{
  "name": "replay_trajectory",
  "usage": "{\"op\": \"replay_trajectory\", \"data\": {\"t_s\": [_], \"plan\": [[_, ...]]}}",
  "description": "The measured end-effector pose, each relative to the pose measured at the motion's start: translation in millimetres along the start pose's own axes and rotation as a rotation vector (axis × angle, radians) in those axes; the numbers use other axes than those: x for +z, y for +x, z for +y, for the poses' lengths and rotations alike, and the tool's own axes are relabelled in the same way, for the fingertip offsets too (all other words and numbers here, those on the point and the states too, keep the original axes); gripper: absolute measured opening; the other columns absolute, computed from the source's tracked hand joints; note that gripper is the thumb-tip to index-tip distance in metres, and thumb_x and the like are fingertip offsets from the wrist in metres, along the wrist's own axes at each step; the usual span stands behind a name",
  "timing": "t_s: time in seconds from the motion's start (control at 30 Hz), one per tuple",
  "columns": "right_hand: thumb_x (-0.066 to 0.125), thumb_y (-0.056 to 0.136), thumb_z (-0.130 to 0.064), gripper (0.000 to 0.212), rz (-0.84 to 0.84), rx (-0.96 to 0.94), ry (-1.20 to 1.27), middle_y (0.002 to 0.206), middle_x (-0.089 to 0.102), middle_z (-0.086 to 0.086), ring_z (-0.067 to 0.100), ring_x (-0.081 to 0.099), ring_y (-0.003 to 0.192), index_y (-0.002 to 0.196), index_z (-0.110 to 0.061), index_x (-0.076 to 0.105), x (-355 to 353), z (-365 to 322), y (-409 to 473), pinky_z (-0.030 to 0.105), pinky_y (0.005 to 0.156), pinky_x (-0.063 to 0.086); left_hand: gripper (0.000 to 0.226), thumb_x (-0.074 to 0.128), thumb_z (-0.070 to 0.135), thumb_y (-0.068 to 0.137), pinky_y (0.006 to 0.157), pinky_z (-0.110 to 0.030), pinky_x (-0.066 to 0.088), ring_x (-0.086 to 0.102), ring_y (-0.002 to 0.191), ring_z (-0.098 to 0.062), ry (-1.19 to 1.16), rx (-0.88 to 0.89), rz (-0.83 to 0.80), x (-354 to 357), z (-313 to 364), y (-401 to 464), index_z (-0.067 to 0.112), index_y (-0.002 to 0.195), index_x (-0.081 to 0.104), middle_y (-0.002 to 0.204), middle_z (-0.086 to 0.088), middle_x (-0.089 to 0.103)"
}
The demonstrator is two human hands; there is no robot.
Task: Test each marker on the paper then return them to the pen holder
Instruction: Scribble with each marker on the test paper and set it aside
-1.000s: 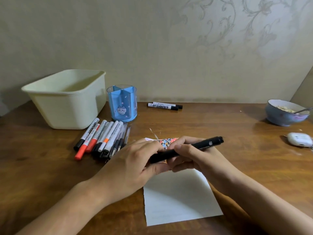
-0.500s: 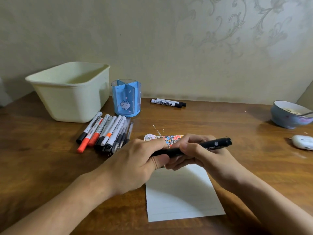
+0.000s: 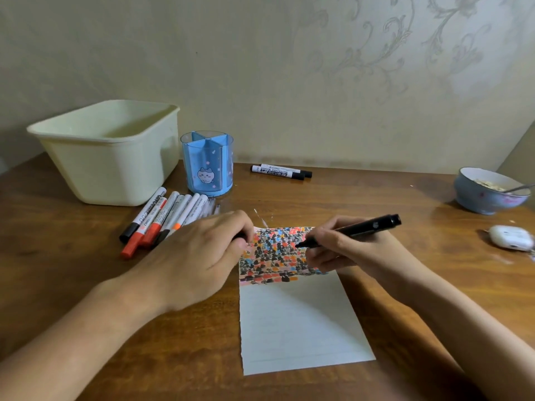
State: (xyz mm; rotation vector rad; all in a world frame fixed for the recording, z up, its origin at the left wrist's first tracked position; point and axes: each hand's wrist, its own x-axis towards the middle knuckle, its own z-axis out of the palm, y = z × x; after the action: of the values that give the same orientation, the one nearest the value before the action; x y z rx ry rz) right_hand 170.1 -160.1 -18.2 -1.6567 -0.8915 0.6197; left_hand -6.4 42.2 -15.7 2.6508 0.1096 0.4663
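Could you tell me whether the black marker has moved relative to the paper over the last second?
Yes. The black marker, gripped by the right hand, has been uncapped and swung down; its tip now meets the scribbled top of the white paper sheet.

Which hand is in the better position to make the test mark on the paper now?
The right hand. It grips the uncapped black marker with the tip already over the coloured scribbles on the paper. The left hand seems to hold only the cap, at the paper's left edge.
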Motion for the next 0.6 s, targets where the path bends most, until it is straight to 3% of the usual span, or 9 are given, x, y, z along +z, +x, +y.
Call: {"op": "replay_trajectory", "data": {"t_s": [0.13, 0.27, 0.33, 0.6], "plan": [[0.074, 0.079, -0.021, 0.026, -0.058, -0.026, -0.082, 0.09, 0.076, 0.015, 0.031, 0.075, 0.086, 0.098, -0.003, 0.07, 1.7, 3.1, 0.7, 0.038, 0.071, 0.063, 0.009, 0.038, 0.046, 0.097, 0.074, -0.02, 0.035, 0.045, 0.095, 0.0, 0.093, 0.019, -0.099, 4.2, 1.7, -1.9, 0.037, 0.099, 0.04, 0.091, 0.019, 0.048], [0.073, 0.078, -0.028, 0.024, -0.021, -0.056, -0.135, 0.079, 0.075, 0.015, 0.028, 0.074, 0.073, 0.089, -0.007, 0.071, 2.1, 4.7, 1.4, 0.032, 0.061, 0.059, 0.073, 0.032, 0.087, 0.077, 0.087, -0.021, 0.03, 0.034, 0.099, 0.001, 0.338, 0.002, -0.264, 9.1, -2.4, -1.8, 0.054, 0.141, 0.025, 0.098, 0.027, 0.032], [0.073, 0.081, -0.026, 0.021, -0.017, -0.052, -0.156, 0.076, 0.074, 0.014, 0.027, 0.073, 0.07, 0.088, -0.007, 0.07, 1.7, 6.4, 2.1, 0.031, 0.06, 0.057, 0.087, 0.03, 0.094, 0.07, 0.087, -0.022, 0.027, 0.03, 0.098, -0.002, 0.417, -0.012, -0.3, 10.6, -3.7, -1.2, 0.053, 0.147, 0.021, 0.097, 0.026, 0.027], [0.073, 0.08, -0.034, 0.026, -0.02, -0.122, -0.254, 0.076, 0.074, 0.008, 0.023, 0.074, 0.068, 0.09, -0.01, 0.07, 8.3, 7.5, 1.0, 0.03, 0.058, 0.057, 0.09, 0.029, 0.097, 0.066, 0.09, -0.026, 0.028, 0.029, 0.098, -0.005, 0.443, -0.076, -0.352, 8.9, -7.0, -0.3, 0.055, 0.145, 0.021, 0.097, 0.02, 0.027]]}}
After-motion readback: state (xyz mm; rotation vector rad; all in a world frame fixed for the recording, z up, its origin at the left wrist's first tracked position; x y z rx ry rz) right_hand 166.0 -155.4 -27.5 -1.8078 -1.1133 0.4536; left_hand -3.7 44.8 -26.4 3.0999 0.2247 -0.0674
